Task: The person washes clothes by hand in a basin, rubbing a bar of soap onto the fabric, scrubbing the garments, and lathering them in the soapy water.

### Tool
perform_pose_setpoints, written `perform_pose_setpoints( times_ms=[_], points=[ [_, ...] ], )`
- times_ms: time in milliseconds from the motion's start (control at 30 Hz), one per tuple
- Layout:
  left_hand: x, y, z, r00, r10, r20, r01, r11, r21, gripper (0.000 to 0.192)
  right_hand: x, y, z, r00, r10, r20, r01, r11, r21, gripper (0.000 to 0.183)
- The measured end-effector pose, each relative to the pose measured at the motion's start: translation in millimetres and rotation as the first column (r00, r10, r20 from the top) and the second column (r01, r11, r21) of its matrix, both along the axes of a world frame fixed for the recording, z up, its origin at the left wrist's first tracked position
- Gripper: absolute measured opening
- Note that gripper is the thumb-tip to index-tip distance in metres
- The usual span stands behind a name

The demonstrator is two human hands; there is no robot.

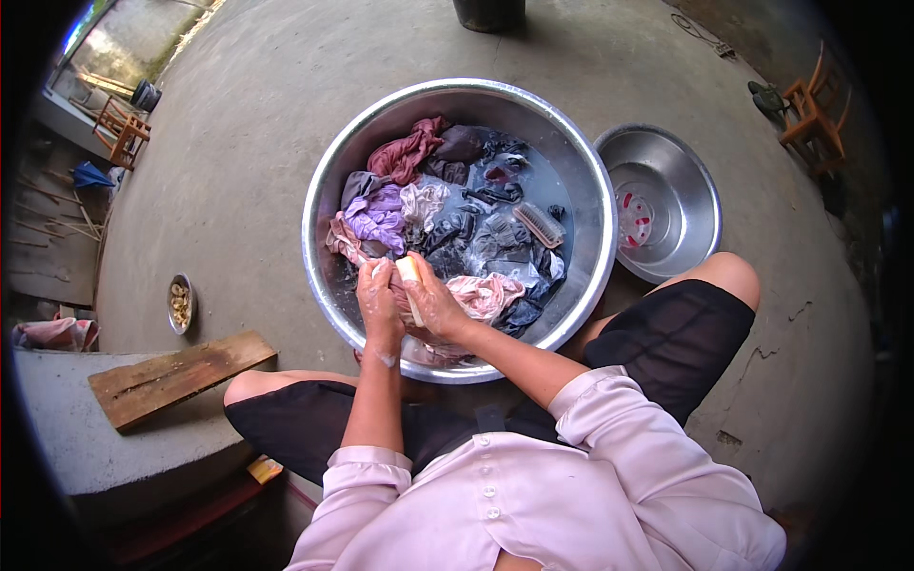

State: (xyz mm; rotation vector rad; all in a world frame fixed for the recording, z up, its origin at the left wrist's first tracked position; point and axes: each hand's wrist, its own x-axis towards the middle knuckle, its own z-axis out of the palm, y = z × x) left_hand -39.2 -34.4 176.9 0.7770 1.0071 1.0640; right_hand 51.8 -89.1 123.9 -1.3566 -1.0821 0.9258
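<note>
A large metal basin (460,89) holds wet clothes in cloudy water. Over its near left part, my right hand (434,296) grips a pale yellow bar of soap (408,270) against a pinkish cloth. Beside it my left hand (378,292), with suds on its fingers and wrist, is closed on the same cloth (401,289). Around them lie a pink-and-white garment (487,294), a purple one (376,218), a dark red one (407,153) and several dark ones. A scrubbing brush (539,225) rests bristles up on the dark clothes at the right.
A smaller metal basin (678,207) with a clear, red-marked plastic item (634,220) stands against the big basin's right side. A dark bucket (490,16) is beyond. At left are a wooden board (182,378) on a concrete ledge and a small bowl (181,303). Wooden chairs stand farther off.
</note>
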Motion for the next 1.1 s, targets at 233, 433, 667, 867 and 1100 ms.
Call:
perform_pose_setpoints(
  times_ms=[233, 433, 667, 867, 1100],
  points=[
    [8, -16, 51, 0.956, -0.228, 0.183, 0.246, 0.966, -0.079, 0.006, 20, -44, -3, 0.698, 0.528, 0.483, -0.174, 0.78, -0.601, 0.061],
    [5, -5, 69, 0.951, -0.215, 0.221, 0.23, 0.972, -0.047, 0.009, 104, -35, -35, 0.504, 0.034, 0.863, 0.355, 0.903, -0.243, 0.065],
    [6, -3, 59, 0.917, -0.341, 0.205, 0.359, 0.932, -0.055, 0.011, 131, -41, -53, 0.457, 0.086, 0.885, 0.401, 0.869, -0.291, 0.079],
    [-3, 0, 65, 0.89, -0.291, 0.351, 0.331, 0.942, -0.06, 0.011, 99, 6, 20, 0.665, 0.647, -0.372, -0.719, 0.69, -0.086, 0.067],
    [-22, 22, 28, 0.912, 0.006, 0.41, 0.073, 0.982, -0.175, 0.016, 126, -6, 21, 0.449, 0.191, -0.873, -0.344, 0.939, 0.028, 0.034]
  ],
)
